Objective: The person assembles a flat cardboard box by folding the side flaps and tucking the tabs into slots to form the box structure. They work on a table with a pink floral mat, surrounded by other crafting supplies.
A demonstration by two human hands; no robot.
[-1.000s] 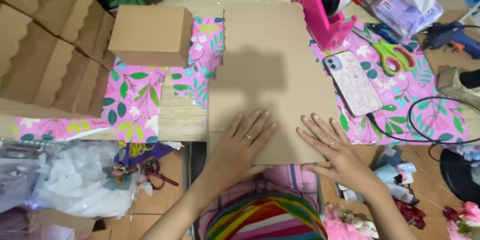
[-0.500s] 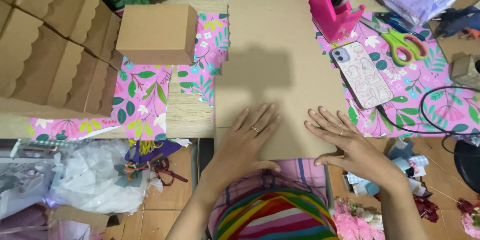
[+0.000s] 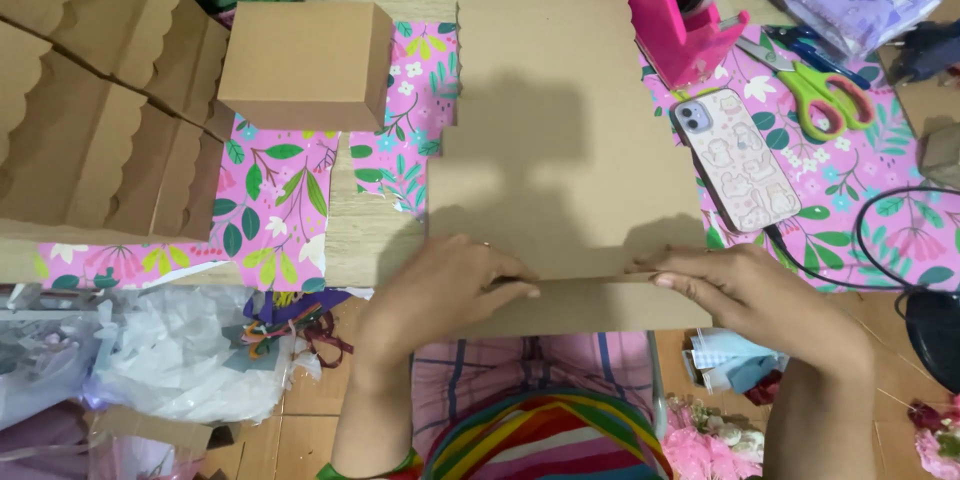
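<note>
A flat brown cardboard sheet [image 3: 560, 150] with a scalloped left edge lies on the table in front of me. Its near strip is folded up toward me along a crease. My left hand [image 3: 440, 290] grips that folded strip at its left, fingers curled over the edge. My right hand [image 3: 750, 295] pinches the same strip at its right end. A ring shows on my left hand.
A closed brown box [image 3: 305, 65] stands at the upper left, beside a stack of scalloped cardboard pieces [image 3: 90, 110]. Pink floral paper [image 3: 275, 200] lies under them. A phone [image 3: 735, 160], green scissors [image 3: 820, 95] and a pink tape dispenser [image 3: 670, 10] sit at the right. Plastic wrap [image 3: 170, 360] lies lower left.
Both hands lay flat with spread fingers on the near part of the sheet. Now they have curled around its near edge and folded that strip up.
</note>
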